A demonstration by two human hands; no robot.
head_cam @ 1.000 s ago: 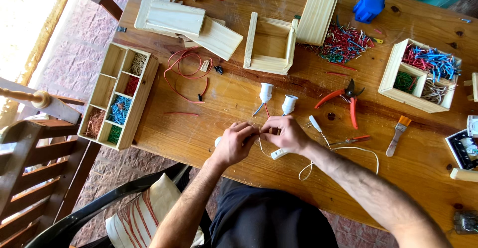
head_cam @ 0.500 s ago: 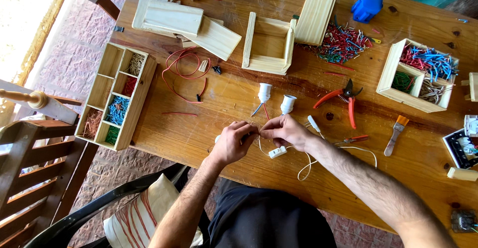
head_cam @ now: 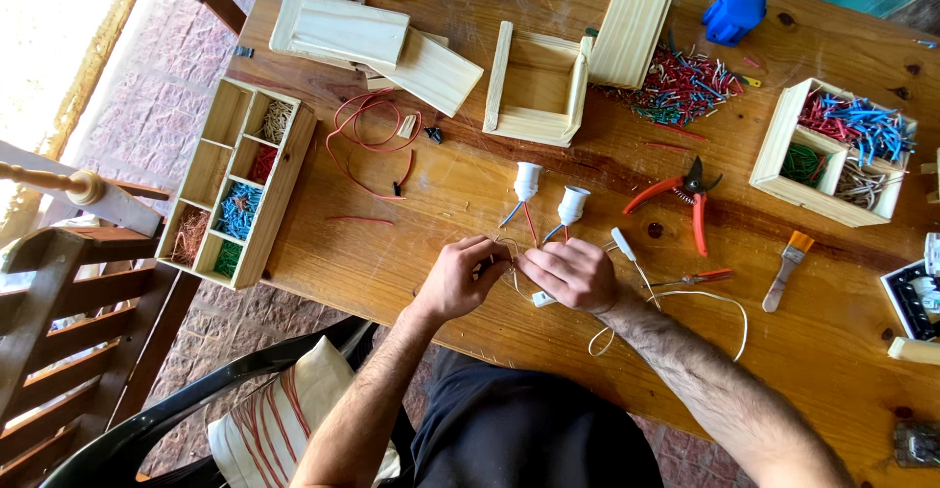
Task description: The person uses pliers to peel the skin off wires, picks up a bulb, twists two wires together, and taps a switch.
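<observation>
Wood surface (head_cam: 411, 224): a broad varnished plank top carries everything; it is bare near the front edge, just left of the hands.
Long divided tray (head_cam: 240, 183): pale wood, hanging over the left edge, with compartments of copper, blue, red and green wire bits; no label shows on it.
Open wooden frame (head_cam: 537, 85): unfinished pine, at the back centre, beside a loose heap of coloured wire offcuts (head_cam: 681, 85).
Square box (head_cam: 832, 150): on the right, holding blue, red, green and grey wire lengths.
Cutters (head_cam: 685, 194): red handles, lying flat to the right of the sockets.
Lamp sockets (head_cam: 548, 194): two small white plastic ones side by side, just beyond the hands, with short blue and red leads running toward the fingers. I judge them light and rigid, though the plastic could crack; the body is the place to hold them.
Thin wires (head_cam: 509, 251): between the two hands; light, springy and slippery, best pinched near the bare ends.
Left hand (head_cam: 465, 278): fingers curled closed, pinching the wires.
Right hand (head_cam: 573, 275): fingers folded shut over the wires, beside a small white block (head_cam: 543, 299) with a white cord (head_cam: 705, 297) looping away to the right.
</observation>
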